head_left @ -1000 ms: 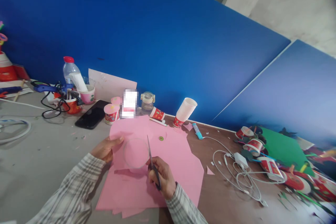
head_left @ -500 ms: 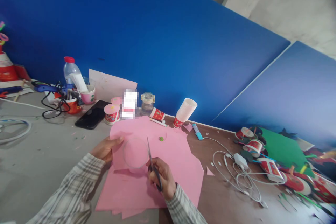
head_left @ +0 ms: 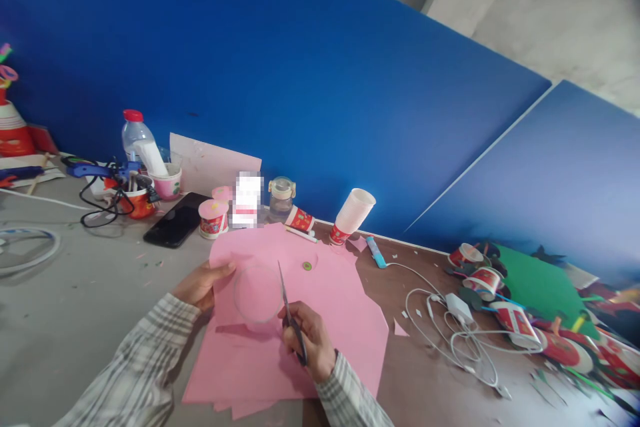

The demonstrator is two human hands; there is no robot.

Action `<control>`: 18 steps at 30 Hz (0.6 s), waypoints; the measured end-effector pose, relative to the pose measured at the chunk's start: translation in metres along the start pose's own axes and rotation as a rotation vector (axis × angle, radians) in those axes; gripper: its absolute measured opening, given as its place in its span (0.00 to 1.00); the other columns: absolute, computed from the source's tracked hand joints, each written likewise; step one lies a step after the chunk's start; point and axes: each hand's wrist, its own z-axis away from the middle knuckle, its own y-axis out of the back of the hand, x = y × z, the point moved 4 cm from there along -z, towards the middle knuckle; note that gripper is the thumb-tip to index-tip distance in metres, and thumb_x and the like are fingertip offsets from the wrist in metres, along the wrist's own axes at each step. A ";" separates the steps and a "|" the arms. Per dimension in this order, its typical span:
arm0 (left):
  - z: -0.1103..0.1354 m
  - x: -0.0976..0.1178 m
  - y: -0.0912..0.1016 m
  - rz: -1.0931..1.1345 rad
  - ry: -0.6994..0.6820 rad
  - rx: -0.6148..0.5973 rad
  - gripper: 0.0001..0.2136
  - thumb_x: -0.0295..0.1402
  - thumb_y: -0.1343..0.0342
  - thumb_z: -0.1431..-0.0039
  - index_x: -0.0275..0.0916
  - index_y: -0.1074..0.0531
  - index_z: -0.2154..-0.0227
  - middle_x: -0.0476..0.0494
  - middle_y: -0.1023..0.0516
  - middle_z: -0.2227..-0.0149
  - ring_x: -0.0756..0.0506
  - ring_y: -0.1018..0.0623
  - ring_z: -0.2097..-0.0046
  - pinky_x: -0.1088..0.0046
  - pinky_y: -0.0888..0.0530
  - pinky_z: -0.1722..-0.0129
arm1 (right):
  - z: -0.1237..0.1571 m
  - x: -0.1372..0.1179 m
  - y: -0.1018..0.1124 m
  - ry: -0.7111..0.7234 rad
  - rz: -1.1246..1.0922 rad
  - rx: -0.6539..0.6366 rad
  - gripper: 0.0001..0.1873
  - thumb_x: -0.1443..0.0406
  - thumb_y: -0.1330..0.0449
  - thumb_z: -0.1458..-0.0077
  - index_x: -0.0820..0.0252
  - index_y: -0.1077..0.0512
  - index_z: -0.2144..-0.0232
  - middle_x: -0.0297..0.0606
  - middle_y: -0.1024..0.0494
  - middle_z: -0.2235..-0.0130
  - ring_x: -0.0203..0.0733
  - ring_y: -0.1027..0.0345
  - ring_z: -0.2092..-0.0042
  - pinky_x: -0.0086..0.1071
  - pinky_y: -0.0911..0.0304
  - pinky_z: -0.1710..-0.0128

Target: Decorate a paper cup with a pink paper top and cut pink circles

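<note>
My left hand (head_left: pixel 203 285) pinches the left edge of a pink paper piece (head_left: pixel 227 307), thumb on top. A circle outline is drawn on that piece. In my right hand (head_left: pixel 309 340) is a pair of scissors (head_left: pixel 287 303) with dark handles, the blades pointing up and away along the right side of the circle. The blades look closed or nearly so. Beneath lies a stack of larger pink sheets (head_left: pixel 345 347) with cut edges. A small green round sticker (head_left: pixel 307 266) rests on the sheets, right of the scissors.
Behind the paper stand a glass jar (head_left: pixel 281 200), a tipped red cup (head_left: pixel 300 218) and a leaning stack of paper cups (head_left: pixel 353 215). A black phone (head_left: pixel 175 220) lies at left. White cables (head_left: pixel 470 333) and several decorated cups (head_left: pixel 515 321) spread across the right side. A blue partition (head_left: pixel 320 80) rises behind.
Very little differs. The scissors' tip has shifted slightly left, while both hands keep nearly the same place on the paper.
</note>
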 end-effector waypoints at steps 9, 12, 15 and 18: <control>0.002 0.003 -0.002 -0.032 -0.001 0.020 0.20 0.28 0.32 0.66 0.35 0.24 0.64 0.40 0.15 0.74 0.37 0.19 0.72 0.68 0.21 0.77 | -0.002 0.005 0.003 0.044 0.000 -0.040 0.11 0.64 0.40 0.63 0.60 0.31 0.71 0.24 0.35 0.86 0.29 0.47 0.85 0.22 0.48 0.84; 0.003 0.004 -0.003 -0.035 0.001 0.022 0.20 0.28 0.32 0.66 0.34 0.25 0.64 0.39 0.15 0.75 0.37 0.19 0.72 0.69 0.21 0.78 | -0.001 0.004 0.002 0.039 -0.003 -0.032 0.11 0.64 0.40 0.63 0.60 0.31 0.71 0.25 0.35 0.86 0.29 0.47 0.85 0.22 0.49 0.85; 0.003 0.004 -0.004 -0.031 -0.002 0.021 0.20 0.28 0.33 0.66 0.34 0.25 0.64 0.39 0.15 0.74 0.36 0.19 0.72 0.68 0.21 0.77 | -0.001 0.003 0.002 0.021 0.007 -0.019 0.11 0.64 0.40 0.63 0.60 0.31 0.72 0.24 0.35 0.86 0.29 0.47 0.86 0.22 0.49 0.85; 0.003 0.004 -0.003 -0.019 -0.004 0.013 0.19 0.27 0.33 0.66 0.35 0.25 0.64 0.39 0.15 0.73 0.37 0.19 0.72 0.67 0.21 0.75 | -0.001 0.005 0.003 0.010 0.027 -0.015 0.11 0.65 0.40 0.64 0.59 0.30 0.72 0.23 0.36 0.87 0.29 0.48 0.86 0.22 0.49 0.86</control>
